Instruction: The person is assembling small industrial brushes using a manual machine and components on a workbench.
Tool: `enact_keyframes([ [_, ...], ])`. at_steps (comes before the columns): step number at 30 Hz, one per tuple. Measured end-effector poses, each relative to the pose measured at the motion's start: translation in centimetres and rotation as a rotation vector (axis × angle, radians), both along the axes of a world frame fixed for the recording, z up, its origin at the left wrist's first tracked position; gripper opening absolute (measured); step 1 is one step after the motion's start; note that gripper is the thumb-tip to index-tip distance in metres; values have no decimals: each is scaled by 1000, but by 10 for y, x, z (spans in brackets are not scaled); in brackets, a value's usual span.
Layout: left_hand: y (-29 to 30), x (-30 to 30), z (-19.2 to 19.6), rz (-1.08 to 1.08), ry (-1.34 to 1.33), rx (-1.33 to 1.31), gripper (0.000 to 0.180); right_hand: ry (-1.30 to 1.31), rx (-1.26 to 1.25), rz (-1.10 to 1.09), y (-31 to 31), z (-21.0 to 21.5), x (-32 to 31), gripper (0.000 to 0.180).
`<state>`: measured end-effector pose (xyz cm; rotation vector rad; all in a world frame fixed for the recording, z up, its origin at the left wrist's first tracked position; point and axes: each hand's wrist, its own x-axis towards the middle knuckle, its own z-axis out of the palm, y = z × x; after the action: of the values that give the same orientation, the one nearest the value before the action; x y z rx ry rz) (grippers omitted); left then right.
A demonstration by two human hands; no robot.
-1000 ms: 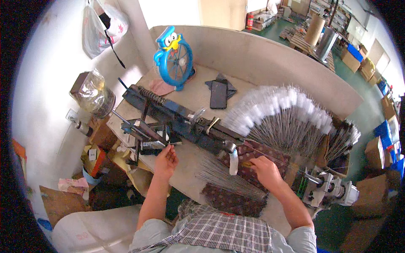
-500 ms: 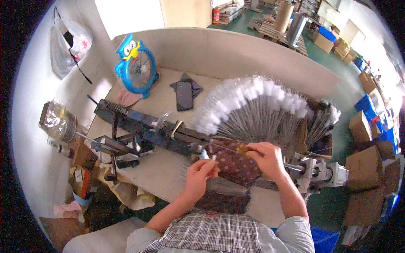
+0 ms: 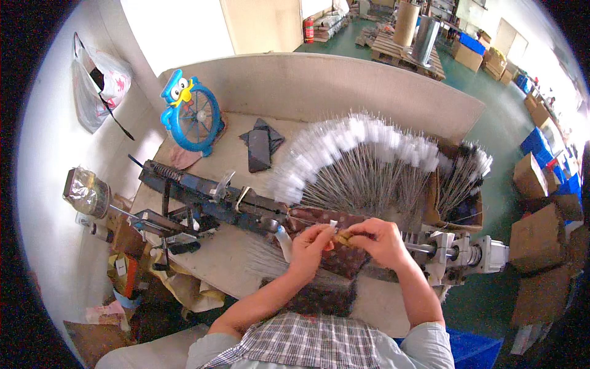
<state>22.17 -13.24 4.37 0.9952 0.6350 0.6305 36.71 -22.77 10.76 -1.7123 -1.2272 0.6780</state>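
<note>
My left hand is closed, thumb and finger pinching a small white piece. Just beside it, my right hand pinches a small yellow-brown piece, too small to name. A thin wire runs from the dark metal machine toward my fingers. Under both hands lies a dark red spotted cloth. A white tube with a bluish tip stands against my left hand. Beyond my hands, many wire brushes with white bristles spread in a fan.
Thin wires lie left of my hands. A motor and shaft unit sits to the right. A cardboard box holds dark-tipped brushes. Farther back are a phone-like dark slab and a blue cartoon fan. A low partition borders the table.
My left hand has moved right with the white piece, and my right hand has come slightly left and lower, so they now nearly meet. The white tube shows more fully. The view has shifted slightly.
</note>
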Motion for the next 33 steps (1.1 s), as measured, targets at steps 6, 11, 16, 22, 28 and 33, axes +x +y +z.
enact_keyframes([
  [6, 15, -27, 13, 290, 12, -162, 13, -519, 292, -35, 21, 12, -15, 14],
  [11, 19, -28, 19, 209, -38, -260, 14, -712, 283, -119, 67, -1, -34, 12],
  [16, 20, -34, 18, 164, -46, -289, 17, -563, 174, 29, 73, -3, -42, 14],
  [22, 24, -35, 25, 80, 79, -134, 32, -279, -46, 51, 74, 0, -39, 18],
  [28, 25, -29, 23, 174, -105, -360, 46, -576, 278, -80, 67, 0, -53, 22],
  [33, 18, -27, 16, 315, -211, -432, 30, -644, 225, -124, 70, -8, -69, 29],
])
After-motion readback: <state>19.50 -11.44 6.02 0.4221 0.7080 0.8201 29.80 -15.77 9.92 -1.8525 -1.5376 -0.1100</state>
